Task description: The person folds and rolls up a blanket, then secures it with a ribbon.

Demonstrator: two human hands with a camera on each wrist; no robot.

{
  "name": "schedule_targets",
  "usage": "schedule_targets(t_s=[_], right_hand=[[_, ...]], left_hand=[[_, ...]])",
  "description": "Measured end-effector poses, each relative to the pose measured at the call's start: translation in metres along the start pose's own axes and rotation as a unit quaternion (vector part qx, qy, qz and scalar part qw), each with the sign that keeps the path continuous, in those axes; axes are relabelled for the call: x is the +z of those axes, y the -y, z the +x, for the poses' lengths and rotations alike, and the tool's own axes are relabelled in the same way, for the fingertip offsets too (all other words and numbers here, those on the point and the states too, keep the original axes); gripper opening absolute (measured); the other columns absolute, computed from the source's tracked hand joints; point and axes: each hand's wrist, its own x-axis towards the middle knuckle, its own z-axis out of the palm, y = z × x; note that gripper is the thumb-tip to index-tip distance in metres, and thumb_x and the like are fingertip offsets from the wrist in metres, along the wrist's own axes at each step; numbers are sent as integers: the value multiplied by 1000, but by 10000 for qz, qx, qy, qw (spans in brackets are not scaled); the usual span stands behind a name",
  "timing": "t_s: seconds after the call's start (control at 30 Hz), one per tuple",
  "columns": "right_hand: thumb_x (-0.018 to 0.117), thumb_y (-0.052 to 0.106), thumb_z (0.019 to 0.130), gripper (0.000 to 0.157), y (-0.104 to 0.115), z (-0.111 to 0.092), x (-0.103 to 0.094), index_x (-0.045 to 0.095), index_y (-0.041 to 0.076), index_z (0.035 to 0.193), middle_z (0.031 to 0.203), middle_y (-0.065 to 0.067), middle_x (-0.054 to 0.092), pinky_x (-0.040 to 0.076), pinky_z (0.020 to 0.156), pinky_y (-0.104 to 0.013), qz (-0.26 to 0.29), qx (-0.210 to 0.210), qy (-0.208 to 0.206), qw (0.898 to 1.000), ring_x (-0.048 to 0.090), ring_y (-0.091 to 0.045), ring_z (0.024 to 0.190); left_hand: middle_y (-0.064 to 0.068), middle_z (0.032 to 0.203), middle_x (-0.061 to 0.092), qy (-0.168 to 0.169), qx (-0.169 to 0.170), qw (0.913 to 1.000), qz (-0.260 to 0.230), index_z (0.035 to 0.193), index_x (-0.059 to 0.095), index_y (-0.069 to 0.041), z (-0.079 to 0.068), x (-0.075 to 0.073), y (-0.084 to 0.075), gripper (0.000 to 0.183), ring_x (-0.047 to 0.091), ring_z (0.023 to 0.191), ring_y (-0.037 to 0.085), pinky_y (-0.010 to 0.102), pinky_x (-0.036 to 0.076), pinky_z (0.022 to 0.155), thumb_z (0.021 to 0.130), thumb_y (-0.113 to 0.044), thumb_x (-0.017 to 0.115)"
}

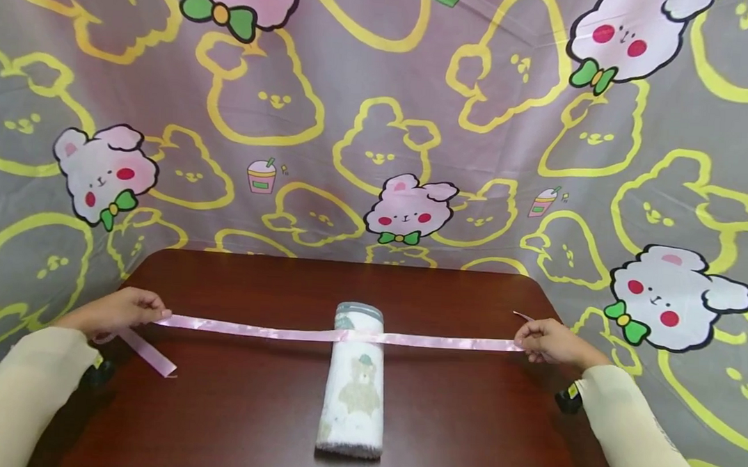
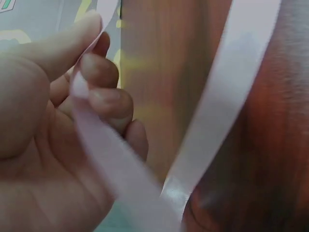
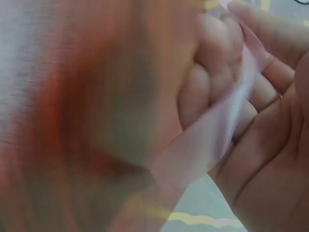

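A pink satin ribbon stretches nearly straight from side to side, crossing over the upper part of a rolled white towel with a bear print. The left hand pinches the ribbon between thumb and fingers; a loose tail hangs below it onto the table. At the other side the right hand pinches the ribbon, with a short end poking up behind the fingers. Close up in the left wrist view, the ribbon runs through the curled fingers. The right wrist view shows ribbon trailing across the palm.
The towel lies lengthwise on a dark reddish-brown table with rounded far corners. Behind and beside the table hangs a grey cloth printed with cartoon bunnies and yellow outlines. Cream sleeves cover both arms.
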Motion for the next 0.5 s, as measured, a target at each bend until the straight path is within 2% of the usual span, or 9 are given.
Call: schedule_targets(t_s=[0.07, 0.17, 0.33, 0.4, 0.5], right_hand=[[62, 25, 84, 23, 3, 2, -6, 61, 4, 93, 67, -9, 53, 38, 39, -29, -239, 232, -304, 9990, 49, -20, 52], [63, 32, 82, 26, 6, 8, -12, 62, 9, 93, 64, -8, 51, 34, 35, -29, -449, 527, -687, 9952, 43, -19, 48], [62, 37, 81, 30, 6, 25, -15, 62, 9, 93, 69, -14, 53, 42, 49, -38, -754, 347, -1380, 9869, 48, -24, 58], [63, 38, 81, 33, 6, 33, -13, 62, 8, 93, 73, -19, 54, 42, 54, -37, -868, 235, -1650, 9822, 50, -24, 62], [62, 37, 82, 32, 5, 46, -8, 62, 7, 93, 79, -21, 57, 42, 54, -34, -954, 184, -1984, 9753, 51, -23, 63]], left_hand=[[7, 69, 46, -220, -73, 9995, 209, 84, 57, -4, 4, -4, -1, 36, 42, 59, 19, 30, 35, 49, 83, -40, 59], [4, 65, 43, -590, 62, 9967, 562, 81, 56, -2, 13, -9, -3, 42, 42, 63, 18, 31, 33, 53, 83, -44, 57], [4, 67, 45, -1172, 60, 9899, 799, 81, 54, -2, 32, -13, -2, 48, 42, 63, 18, 31, 33, 53, 83, -50, 53], [4, 67, 44, -1376, -23, 9868, 857, 82, 53, -3, 40, -12, -1, 49, 43, 63, 19, 31, 33, 52, 83, -51, 52], [5, 67, 44, -1567, -143, 9829, 958, 82, 53, -3, 49, -8, 0, 48, 43, 64, 21, 32, 33, 52, 84, -50, 52]])
